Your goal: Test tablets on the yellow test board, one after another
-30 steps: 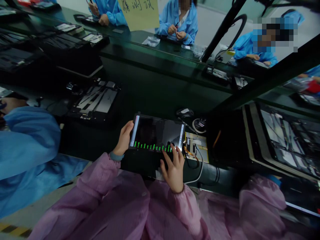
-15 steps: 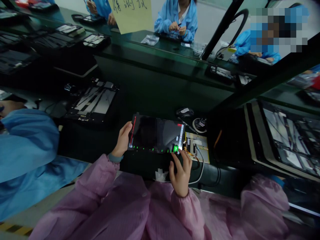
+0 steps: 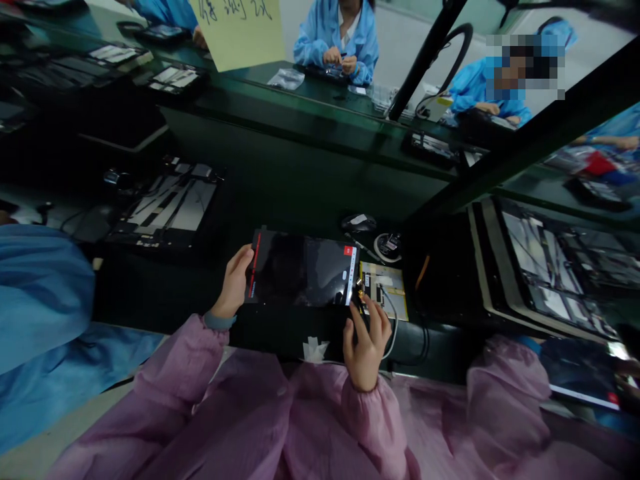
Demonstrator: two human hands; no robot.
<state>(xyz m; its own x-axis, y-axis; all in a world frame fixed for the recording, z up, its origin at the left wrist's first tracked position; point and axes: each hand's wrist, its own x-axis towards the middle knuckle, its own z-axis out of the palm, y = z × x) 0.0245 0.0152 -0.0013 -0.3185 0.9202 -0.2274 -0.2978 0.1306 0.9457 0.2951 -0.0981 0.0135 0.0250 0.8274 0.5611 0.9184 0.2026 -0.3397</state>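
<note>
dark bench [image 3: 285, 327], stack of open tablets [image 3: 537, 257], mostly dark screen [image 3: 300, 270] held by one edge
over the bench, the screen has the stack well off to its right and a silver plate [image 3: 393, 273] just beside its right edge. the left hand [image 3: 231, 283] has its thumb on the screen's left edge, other fingers hidden; this one-sided hold could let the far side swing. the right hand [image 3: 367, 343], fingers loosely spread and pinching nothing, is by the screen's lower right corner, contact unclear; a stray brush could snag the white cable [image 3: 397, 327] right of the screen. short wires [image 3: 361, 292] between screen and plate could strain if the screen is tugged.
</note>
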